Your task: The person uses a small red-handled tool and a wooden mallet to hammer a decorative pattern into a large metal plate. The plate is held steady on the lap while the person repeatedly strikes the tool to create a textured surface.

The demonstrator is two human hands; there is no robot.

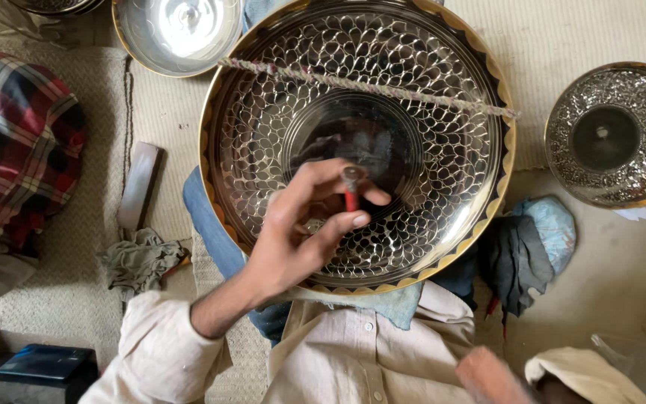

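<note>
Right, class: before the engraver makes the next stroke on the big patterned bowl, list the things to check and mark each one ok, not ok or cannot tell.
1. Left hand grips the red-handled punch between its fingers: ok.
2. Punch tip sits on the engraved brass bowl: cannot tell, the fingers hide it.
3. Twisted cord lies across the bowl's upper part, away from the punch: ok.
4. Right hand in clear view: not ok, blurred at the bottom edge.
5. Bowl propped steadily on the lap: cannot tell.

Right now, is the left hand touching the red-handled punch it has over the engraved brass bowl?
Touching. The head view shows the left hand pinching the red-handled punch between thumb and fingertips over the engraved brass bowl.
</note>
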